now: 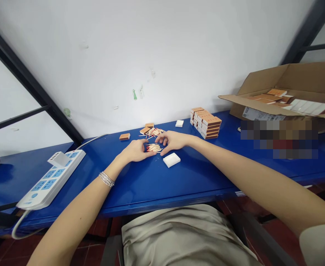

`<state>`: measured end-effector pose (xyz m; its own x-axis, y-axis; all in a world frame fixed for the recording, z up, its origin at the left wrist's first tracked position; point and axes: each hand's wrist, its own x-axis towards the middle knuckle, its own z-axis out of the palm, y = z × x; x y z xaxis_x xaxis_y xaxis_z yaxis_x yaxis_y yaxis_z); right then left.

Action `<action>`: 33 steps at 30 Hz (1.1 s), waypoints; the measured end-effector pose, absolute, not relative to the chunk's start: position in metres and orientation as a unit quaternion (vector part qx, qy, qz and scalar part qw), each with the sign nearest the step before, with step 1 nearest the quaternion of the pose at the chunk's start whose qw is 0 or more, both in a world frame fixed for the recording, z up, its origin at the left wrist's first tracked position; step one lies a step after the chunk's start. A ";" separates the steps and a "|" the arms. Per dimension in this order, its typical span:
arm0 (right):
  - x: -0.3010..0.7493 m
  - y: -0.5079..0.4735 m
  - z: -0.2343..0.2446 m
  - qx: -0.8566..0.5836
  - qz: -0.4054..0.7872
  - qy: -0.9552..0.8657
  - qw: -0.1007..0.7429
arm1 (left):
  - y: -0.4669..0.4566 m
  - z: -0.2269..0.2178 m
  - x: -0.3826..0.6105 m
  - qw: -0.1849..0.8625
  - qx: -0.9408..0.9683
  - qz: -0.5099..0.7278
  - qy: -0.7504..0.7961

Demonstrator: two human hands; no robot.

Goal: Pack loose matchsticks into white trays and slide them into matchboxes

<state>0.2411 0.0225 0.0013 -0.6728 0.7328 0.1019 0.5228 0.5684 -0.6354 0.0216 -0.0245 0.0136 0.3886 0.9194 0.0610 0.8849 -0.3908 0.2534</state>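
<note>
My left hand [136,150] and my right hand [173,142] lie close together on the blue table top [129,184], cupped around a small bunch of wooden matches [153,148] with red heads. The left fingers press against the bunch from the left. The right fingers arch over it from the far side, and part of the bunch is hidden beneath them. Just beyond the hands lies a loose heap of matches [154,132] beside open orange matchbox parts [145,130]. A white matchbox tray [171,159] sits near my right hand.
Stacked orange matchboxes [206,123] stand to the right, with a small white box [179,123] and an orange matchbox [124,136] nearby. A white power strip [51,179] lies at the left. An open cardboard carton [284,88] holding flat orange pieces stands at the right, against a white wall [151,55].
</note>
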 end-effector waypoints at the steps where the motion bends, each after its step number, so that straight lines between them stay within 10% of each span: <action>1: 0.243 0.024 0.000 -0.367 0.297 -0.865 0.170 | -0.024 0.013 0.021 0.070 0.830 0.098 0.545; 33: 0.235 0.021 0.001 -0.398 0.412 -0.801 0.172 | -0.012 0.007 0.017 0.112 0.840 0.133 0.514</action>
<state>0.2347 0.0210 0.0014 -0.6238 0.7799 -0.0517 0.4962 0.3441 -0.7971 0.0174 -0.0121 0.0066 0.4358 0.8934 0.1094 0.8339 -0.4465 0.3245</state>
